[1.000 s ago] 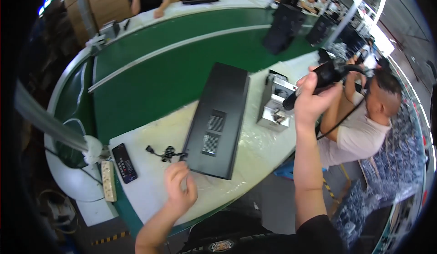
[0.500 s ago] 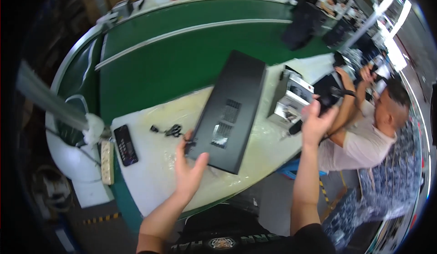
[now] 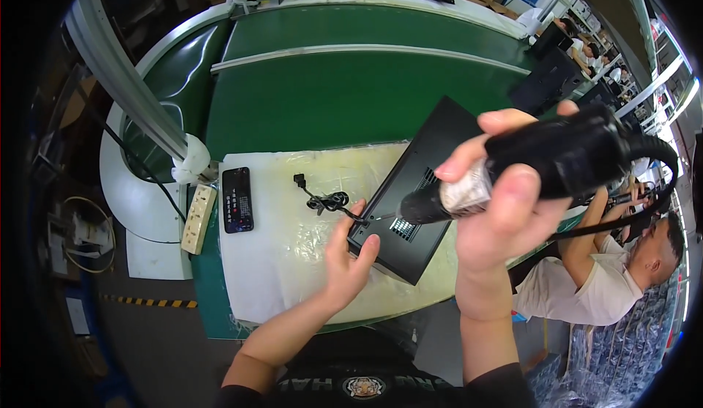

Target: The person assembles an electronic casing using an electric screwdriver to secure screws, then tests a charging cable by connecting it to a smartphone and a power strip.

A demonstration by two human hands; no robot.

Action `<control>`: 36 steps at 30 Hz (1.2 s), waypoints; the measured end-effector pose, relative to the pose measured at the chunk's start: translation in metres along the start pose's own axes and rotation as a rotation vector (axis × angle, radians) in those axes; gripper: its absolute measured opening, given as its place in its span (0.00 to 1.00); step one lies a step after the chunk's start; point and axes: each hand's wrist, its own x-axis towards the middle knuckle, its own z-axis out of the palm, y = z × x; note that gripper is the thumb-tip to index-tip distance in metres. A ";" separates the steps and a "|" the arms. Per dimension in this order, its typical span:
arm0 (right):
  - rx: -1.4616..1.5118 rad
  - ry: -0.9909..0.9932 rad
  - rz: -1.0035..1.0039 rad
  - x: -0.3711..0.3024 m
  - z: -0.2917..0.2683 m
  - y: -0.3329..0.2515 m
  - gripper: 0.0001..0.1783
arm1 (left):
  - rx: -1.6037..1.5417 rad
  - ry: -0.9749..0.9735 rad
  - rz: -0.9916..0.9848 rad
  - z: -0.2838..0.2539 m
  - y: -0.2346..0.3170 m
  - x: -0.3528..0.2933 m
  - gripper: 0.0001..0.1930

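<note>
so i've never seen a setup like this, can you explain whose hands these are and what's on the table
There is no machine grip here: these are a person's bare hands, seen through a fisheye camera worn on the head, so straight edges bend. The right hand holds a black corded tool, its tip pointing toward a black vented case. The left hand, thumb and fingers spread, touches the case's near end. Left of the case, a bundled black cord and a dark phone-like slab lie on a whitish sheet. A cream power strip sits beyond the slab.
</note>
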 end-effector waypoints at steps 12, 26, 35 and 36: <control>0.047 -0.143 -0.024 -0.015 0.017 0.037 0.44 | 0.102 0.038 0.083 -0.001 -0.010 -0.001 0.26; 0.199 -0.166 0.038 -0.026 0.027 0.035 0.45 | 0.047 0.031 0.073 -0.002 -0.020 -0.003 0.24; -0.178 0.134 -0.190 0.002 -0.035 0.005 0.37 | 0.078 -0.037 0.081 0.000 -0.012 0.003 0.27; -0.269 0.209 -0.244 0.004 -0.055 0.003 0.36 | 0.085 -0.039 0.020 0.000 -0.005 0.001 0.29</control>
